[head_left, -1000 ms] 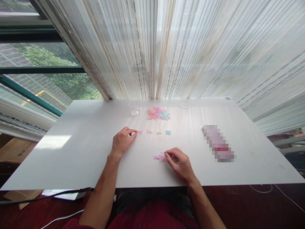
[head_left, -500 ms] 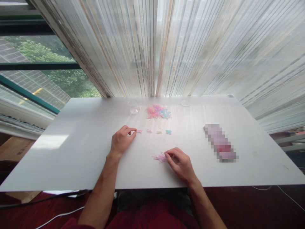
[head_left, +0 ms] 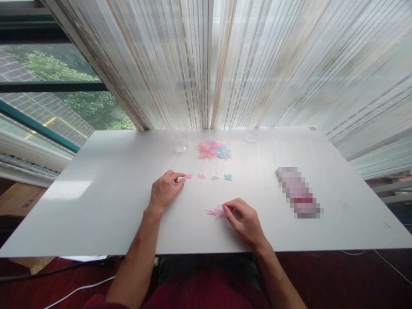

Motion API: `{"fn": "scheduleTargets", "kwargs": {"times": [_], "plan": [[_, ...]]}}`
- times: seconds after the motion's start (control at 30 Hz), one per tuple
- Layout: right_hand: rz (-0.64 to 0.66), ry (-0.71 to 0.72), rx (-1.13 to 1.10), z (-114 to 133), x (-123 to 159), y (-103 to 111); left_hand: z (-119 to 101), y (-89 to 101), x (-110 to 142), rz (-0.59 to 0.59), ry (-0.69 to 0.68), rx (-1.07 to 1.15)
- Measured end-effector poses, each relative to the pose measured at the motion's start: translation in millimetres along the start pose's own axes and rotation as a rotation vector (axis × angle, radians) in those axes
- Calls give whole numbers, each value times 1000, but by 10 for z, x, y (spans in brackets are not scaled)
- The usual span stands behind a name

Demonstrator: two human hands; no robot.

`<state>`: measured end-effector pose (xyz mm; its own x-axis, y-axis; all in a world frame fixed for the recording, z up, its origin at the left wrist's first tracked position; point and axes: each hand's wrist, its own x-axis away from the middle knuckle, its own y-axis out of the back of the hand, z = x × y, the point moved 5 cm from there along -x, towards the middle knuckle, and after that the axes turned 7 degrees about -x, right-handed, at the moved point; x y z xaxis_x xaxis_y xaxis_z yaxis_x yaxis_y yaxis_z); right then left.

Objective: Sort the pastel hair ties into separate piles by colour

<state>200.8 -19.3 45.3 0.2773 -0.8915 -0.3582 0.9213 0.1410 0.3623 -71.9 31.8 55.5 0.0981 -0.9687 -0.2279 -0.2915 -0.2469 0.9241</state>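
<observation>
My left hand [head_left: 165, 189] is closed in a pinch, its fingertips at the left end of a small pink bundle of rubber bands [head_left: 189, 176]. To the right of that bundle lie a light pink bundle [head_left: 201, 176], a pale yellow bundle [head_left: 215, 177] and a blue bundle [head_left: 228, 177], all in one row. Closer to me, my right hand [head_left: 243, 219] pinches a thin lilac rubber band [head_left: 220, 207] at the right side of a lilac pile [head_left: 214, 212]. Farther back spreads a larger mixed pile [head_left: 212, 149] of pink, orange, lilac and blue bands.
A clear round container [head_left: 181, 145] stands at the back, left of the mixed pile. Its likely lid, a clear disc [head_left: 250, 137], lies to the right. A blurred-out oblong object [head_left: 299, 193] rests on the white table [head_left: 106, 219] at right. Curtains [head_left: 193, 64] hang behind.
Both hands stay almost in place, each still pinching. The whole view shifts very slightly; the bundles and piles keep their positions.
</observation>
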Motion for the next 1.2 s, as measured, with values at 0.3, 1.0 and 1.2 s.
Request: {"fn": "scheduleTargets", "kwargs": {"times": [0.3, 1.0, 1.2], "plan": [[-7, 42, 55, -30, 24, -10, -384, 27, 289, 100, -223, 212], [127, 160, 278, 42, 65, -118, -723, -160, 754, 100, -400, 346], [112, 177, 243, 51, 63, -116, -699, -138, 767, 111, -385, 383]]}}
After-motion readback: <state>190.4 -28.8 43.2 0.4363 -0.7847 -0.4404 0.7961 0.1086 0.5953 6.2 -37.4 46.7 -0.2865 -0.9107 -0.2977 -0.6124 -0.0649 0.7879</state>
